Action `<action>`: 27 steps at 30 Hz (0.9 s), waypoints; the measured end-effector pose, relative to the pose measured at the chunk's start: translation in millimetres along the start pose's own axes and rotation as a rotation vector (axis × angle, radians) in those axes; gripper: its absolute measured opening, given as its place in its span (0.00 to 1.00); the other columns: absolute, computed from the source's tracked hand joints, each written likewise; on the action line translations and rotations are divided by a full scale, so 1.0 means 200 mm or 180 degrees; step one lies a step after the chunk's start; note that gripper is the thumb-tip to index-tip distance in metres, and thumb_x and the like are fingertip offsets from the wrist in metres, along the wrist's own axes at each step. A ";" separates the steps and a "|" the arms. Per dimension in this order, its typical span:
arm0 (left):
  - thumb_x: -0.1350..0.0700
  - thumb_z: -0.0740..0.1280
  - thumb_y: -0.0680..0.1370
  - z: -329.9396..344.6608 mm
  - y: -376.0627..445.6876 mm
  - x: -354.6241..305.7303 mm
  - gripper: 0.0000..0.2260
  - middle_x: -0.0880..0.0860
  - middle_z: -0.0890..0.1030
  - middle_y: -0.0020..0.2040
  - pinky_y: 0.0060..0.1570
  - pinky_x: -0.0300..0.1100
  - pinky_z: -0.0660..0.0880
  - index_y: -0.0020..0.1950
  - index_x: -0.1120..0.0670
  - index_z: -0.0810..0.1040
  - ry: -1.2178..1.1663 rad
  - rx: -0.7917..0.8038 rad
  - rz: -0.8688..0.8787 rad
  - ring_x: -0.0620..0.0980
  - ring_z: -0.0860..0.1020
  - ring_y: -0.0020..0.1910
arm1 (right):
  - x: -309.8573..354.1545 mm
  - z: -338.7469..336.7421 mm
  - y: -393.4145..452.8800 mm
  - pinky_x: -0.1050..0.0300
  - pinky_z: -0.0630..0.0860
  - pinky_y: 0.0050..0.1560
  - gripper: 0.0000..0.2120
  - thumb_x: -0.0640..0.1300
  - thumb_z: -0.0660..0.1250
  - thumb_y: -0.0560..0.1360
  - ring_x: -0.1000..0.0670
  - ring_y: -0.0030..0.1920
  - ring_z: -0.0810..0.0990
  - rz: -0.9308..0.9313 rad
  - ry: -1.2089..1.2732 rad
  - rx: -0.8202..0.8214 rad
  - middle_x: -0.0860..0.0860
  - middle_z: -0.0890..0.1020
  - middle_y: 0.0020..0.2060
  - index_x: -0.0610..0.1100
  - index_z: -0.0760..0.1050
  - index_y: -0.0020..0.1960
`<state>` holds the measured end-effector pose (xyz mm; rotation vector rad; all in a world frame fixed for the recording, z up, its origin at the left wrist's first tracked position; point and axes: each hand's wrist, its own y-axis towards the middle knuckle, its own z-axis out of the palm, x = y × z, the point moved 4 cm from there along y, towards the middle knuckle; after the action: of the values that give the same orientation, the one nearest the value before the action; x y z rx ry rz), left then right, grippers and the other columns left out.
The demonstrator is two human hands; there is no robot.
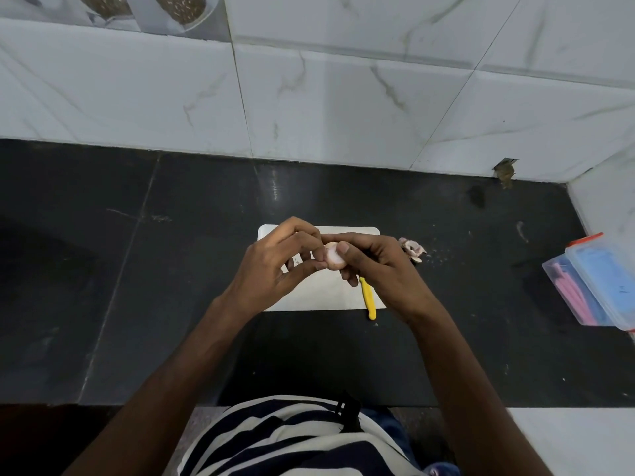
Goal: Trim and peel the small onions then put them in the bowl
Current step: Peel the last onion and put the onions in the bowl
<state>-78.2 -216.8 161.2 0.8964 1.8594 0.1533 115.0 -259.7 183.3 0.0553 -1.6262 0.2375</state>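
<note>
A small pale onion (332, 260) is held above the white cutting board (319, 297), between both hands. My right hand (378, 266) grips it with the thumb pressed on its top. My left hand (281, 262) pinches its left side with the fingertips. A yellow-handled knife (369, 300) lies on the board's right edge, its blade hidden under my right hand. A small heap of pinkish onion peels (412, 248) lies on the counter just right of the board. No bowl is in view.
The dark stone counter (171, 269) runs to a white marble-tiled wall (343, 97) at the back. A clear plastic box (598, 283) with blue and pink contents sits at the right edge. The counter's front edge is near my striped shirt (292, 438).
</note>
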 end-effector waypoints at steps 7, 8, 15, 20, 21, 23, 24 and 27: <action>0.47 0.72 0.84 -0.01 0.01 -0.03 0.09 0.43 0.78 0.58 0.38 0.32 0.73 0.59 0.48 0.77 -0.0032 0.0037 -0.0135 0.45 0.81 0.45 | 0.00 0.00 -0.01 0.58 0.78 0.39 0.14 0.40 0.63 0.86 0.49 0.39 0.79 0.0052 0.0065 -0.0013 0.46 0.87 0.46 0.39 0.83 0.66; 0.48 0.72 0.84 -0.01 0.01 -0.04 0.08 0.43 0.78 0.58 0.39 0.32 0.74 0.59 0.48 0.77 0.0040 0.0087 -0.0091 0.44 0.81 0.45 | 0.00 0.00 -0.02 0.58 0.78 0.39 0.14 0.40 0.63 0.86 0.49 0.39 0.80 0.0049 0.0069 -0.0020 0.46 0.87 0.47 0.39 0.83 0.66; 0.48 0.72 0.84 -0.01 0.02 -0.04 0.07 0.43 0.77 0.58 0.39 0.32 0.73 0.57 0.48 0.78 0.0126 0.0106 -0.0034 0.45 0.80 0.45 | 0.02 0.00 -0.03 0.59 0.78 0.39 0.14 0.44 0.64 0.84 0.51 0.39 0.80 0.0031 0.0131 -0.0027 0.45 0.87 0.45 0.44 0.83 0.65; 0.47 0.72 0.85 -0.01 0.02 -0.05 0.08 0.43 0.78 0.59 0.39 0.32 0.74 0.59 0.48 0.77 0.0185 0.0176 -0.0031 0.45 0.81 0.45 | 0.02 -0.02 -0.03 0.57 0.78 0.39 0.13 0.41 0.63 0.86 0.51 0.39 0.80 0.0045 0.0031 -0.0044 0.41 0.86 0.48 0.42 0.83 0.66; 0.47 0.71 0.85 -0.01 0.02 -0.06 0.08 0.43 0.78 0.59 0.39 0.32 0.74 0.59 0.47 0.77 0.0196 0.0173 -0.0024 0.45 0.81 0.45 | 0.02 -0.02 -0.03 0.57 0.78 0.39 0.13 0.40 0.63 0.86 0.51 0.39 0.80 0.0049 0.0018 -0.0045 0.41 0.86 0.48 0.42 0.83 0.66; 0.48 0.72 0.84 -0.01 0.02 -0.06 0.07 0.43 0.78 0.59 0.39 0.31 0.74 0.59 0.47 0.77 0.0200 0.0155 -0.0016 0.44 0.81 0.45 | 0.02 -0.02 -0.03 0.57 0.78 0.39 0.13 0.40 0.63 0.86 0.51 0.39 0.80 0.0039 0.0009 -0.0043 0.42 0.86 0.47 0.41 0.83 0.66; 0.48 0.72 0.84 0.00 0.02 -0.05 0.06 0.43 0.77 0.59 0.39 0.31 0.73 0.58 0.47 0.77 0.0207 0.0149 -0.0004 0.44 0.81 0.46 | 0.03 -0.02 -0.03 0.57 0.78 0.39 0.13 0.40 0.63 0.86 0.51 0.39 0.80 0.0027 0.0017 -0.0042 0.44 0.87 0.46 0.42 0.83 0.66; 0.50 0.72 0.85 0.00 0.02 -0.05 0.05 0.45 0.78 0.58 0.39 0.33 0.74 0.56 0.48 0.77 0.0240 0.0122 0.0063 0.46 0.81 0.46 | 0.04 -0.01 -0.03 0.58 0.78 0.39 0.13 0.42 0.63 0.85 0.51 0.39 0.80 -0.0022 0.0064 -0.0064 0.45 0.87 0.44 0.47 0.84 0.64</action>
<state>-73.9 -219.9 171.1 0.9472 1.9293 0.1662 117.9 -264.7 191.9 0.0430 -1.6079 0.2159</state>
